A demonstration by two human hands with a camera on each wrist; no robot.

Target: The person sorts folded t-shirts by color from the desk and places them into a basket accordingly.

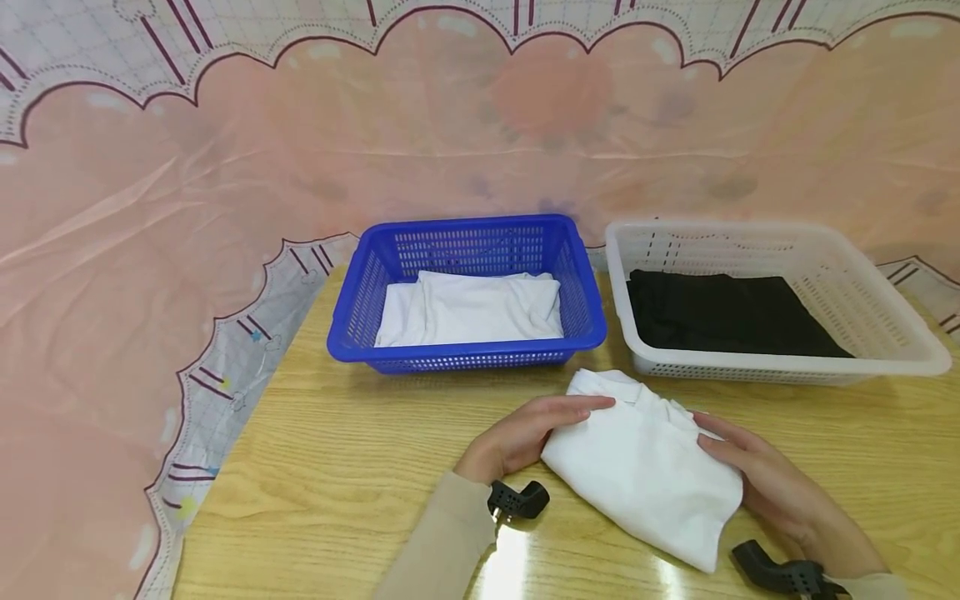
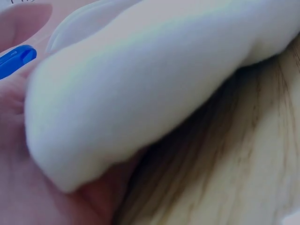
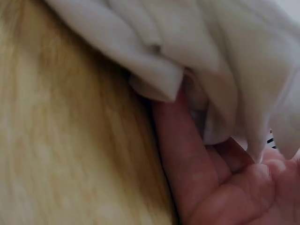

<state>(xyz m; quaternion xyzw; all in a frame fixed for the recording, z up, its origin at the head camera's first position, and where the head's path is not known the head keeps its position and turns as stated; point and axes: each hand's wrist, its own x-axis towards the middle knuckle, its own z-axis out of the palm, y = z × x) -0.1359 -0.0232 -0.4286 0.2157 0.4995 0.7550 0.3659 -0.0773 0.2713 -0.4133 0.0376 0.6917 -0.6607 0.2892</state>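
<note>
Cloth, white and folded into an uneven bundle (image 1: 645, 467), lay at lower centre-right of the head frame, above the wooden table (image 1: 322, 467). Whether its lowest corner touched the wood could not be told.

Left hand (image 1: 521, 433): gripped the bundle's left end, thumb above and fingers beneath, parted only by the cloth's thickness. The left wrist view showed the rolled edge seated against the palm.

Right hand (image 1: 772, 479): held the right side, thumb on top. In the right wrist view a finger ran under loose folds; the other fingertips were covered, so how tightly they pressed could not be told.

Surroundings: blue basket (image 1: 465, 352) at upper centre with folded white cloths (image 1: 487, 308) inside; white basket (image 1: 787, 365) at upper right, with black cloth (image 1: 720, 312) on its floor. The bundle's top edge sat just below the gap between the two rims.

Risks, as judged: the loose layers at the right looked likeliest to fail; if that hand lifted with only the outer ply between thumb and finger, the inner folds could slide out and the bundle unroll. Uneven lifting could skew it further. A forward move at this height might catch either rim, the top edge being so near, and crumple the fold. Pulling the hands apart would probably stretch the layers out of line.
</note>
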